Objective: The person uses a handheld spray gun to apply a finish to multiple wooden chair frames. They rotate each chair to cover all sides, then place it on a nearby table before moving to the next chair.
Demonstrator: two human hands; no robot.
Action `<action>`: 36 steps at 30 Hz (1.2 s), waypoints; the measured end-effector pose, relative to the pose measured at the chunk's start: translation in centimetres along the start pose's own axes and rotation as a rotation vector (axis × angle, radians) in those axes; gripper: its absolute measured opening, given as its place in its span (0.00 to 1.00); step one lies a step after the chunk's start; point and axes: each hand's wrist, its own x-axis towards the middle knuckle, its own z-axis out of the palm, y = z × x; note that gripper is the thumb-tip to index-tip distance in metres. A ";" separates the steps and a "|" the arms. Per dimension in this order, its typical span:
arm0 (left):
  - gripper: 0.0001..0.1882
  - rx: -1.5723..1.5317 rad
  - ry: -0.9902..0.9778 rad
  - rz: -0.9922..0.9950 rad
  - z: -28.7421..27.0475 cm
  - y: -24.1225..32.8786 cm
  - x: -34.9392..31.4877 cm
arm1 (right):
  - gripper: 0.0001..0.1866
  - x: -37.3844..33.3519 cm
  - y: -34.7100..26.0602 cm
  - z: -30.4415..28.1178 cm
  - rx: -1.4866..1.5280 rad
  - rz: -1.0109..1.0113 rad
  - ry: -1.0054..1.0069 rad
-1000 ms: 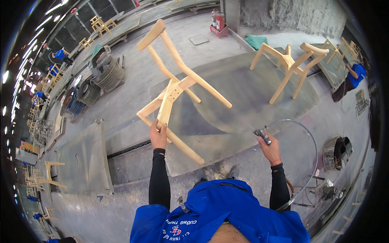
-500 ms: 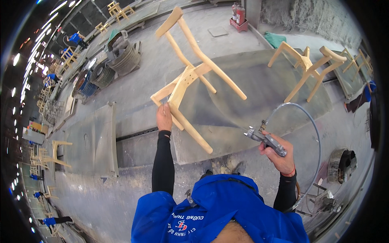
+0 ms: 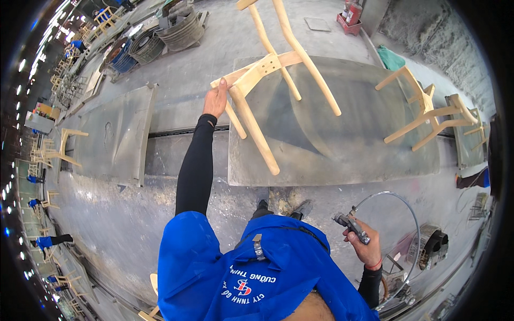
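Observation:
My left hand [image 3: 216, 100] grips a bare wooden chair frame [image 3: 249, 81] by the end of its seat rail, thumb on top. The frame, pale and without a seat, is tilted over a large flat grey board [image 3: 369, 160]; its upper end runs out of the picture's top. Whether its legs touch the board, I cannot tell. Closer to my body on the right, my right hand [image 3: 369, 249] is wrapped round a metal spray gun [image 3: 353, 229], its nozzle facing left and away from the chair frame. A grey hose [image 3: 418, 224] loops from the gun down to the right.
Another wooden chair frame [image 3: 426, 104] stands at the board's right end. A second board [image 3: 115, 136] lies at left. Round bins [image 3: 182, 32] stand at far left, fire extinguishers [image 3: 352, 13] at far right. A dark coil [image 3: 432, 246] is near the hose. Several co-workers appear along the left.
My right hand has drawn the spray gun back toward my body, away from the chair frame. My left hand keeps its grip, arm stretched farther out. The whole view has shifted.

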 end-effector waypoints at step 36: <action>0.17 0.677 -0.337 0.301 -1.1 7.3 3.0 | 0.16 28.2 8.1 11.1 0.532 -0.182 0.058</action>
